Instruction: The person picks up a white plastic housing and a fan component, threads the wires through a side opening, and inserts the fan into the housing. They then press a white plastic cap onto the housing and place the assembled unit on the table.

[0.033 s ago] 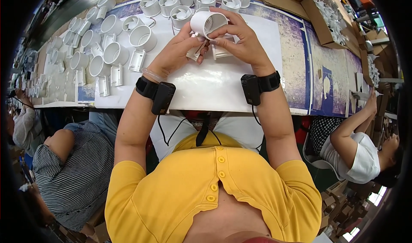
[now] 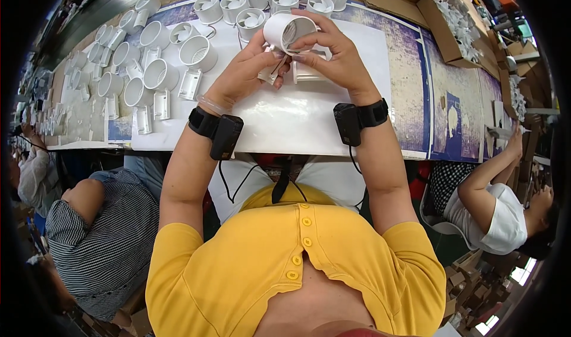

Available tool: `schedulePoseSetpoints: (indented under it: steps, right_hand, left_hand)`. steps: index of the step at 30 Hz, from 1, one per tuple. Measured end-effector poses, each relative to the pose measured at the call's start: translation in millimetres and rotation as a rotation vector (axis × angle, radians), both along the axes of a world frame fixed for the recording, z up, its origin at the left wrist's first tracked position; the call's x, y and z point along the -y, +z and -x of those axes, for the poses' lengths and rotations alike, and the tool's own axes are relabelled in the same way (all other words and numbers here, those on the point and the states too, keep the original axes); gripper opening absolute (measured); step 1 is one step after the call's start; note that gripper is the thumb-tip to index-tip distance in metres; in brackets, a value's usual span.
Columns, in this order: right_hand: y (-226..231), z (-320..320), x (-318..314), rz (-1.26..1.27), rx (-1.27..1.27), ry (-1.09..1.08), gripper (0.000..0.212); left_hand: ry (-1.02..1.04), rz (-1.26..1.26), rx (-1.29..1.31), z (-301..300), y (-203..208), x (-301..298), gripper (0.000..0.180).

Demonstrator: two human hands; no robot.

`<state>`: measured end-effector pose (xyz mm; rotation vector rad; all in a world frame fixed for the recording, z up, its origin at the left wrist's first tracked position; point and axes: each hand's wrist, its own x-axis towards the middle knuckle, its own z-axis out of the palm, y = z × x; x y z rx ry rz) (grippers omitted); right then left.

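Note:
Both my hands hold a white plastic fan housing [image 2: 275, 32], a short round tube with a slatted grille inside, tilted above the white work surface. My left hand [image 2: 250, 66] is closed around its left side and lower part, where thin dark wires [image 2: 279, 67] show. My right hand [image 2: 334, 51] is curled over the far rim and the right side, with fingertips at the opening and the wires. What the fingertips pinch is partly hidden. Just behind my right hand lies another white plastic piece [image 2: 306, 75], partly covered by the hand.
Several empty white housings [image 2: 160, 74] with box-shaped handles stand at left. Housings with fan blades [image 2: 250, 18] line the far side. A cardboard box [image 2: 443, 36] of small white parts sits at the far right. People sit on either side; one wears a striped top [image 2: 107, 236].

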<state>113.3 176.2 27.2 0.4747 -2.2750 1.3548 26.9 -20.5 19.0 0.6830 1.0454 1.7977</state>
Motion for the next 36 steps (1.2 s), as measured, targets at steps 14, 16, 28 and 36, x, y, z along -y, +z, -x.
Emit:
schedulePoseSetpoints:
  steps: [14, 16, 28, 36]
  right_hand:
    - [12, -12, 17, 0.459, 0.393, 0.19, 0.08]
    - [13, -11, 12, 0.472, 0.386, 0.176, 0.077]
    - [12, -1, 5, 0.573, 0.105, -0.172, 0.044]
    - [13, -8, 1, 0.218, -0.127, -0.427, 0.026]
  left_hand:
    - [0.102, -0.323, 0.162, 3, 4, 3, 0.043]
    - [0.113, -0.322, 0.128, 3, 1, 1, 0.041]
    - [0.223, -0.057, -0.036, -3, 3, -6, 0.039]
    - [0.168, 0.072, -0.007, -16, 3, -13, 0.036]
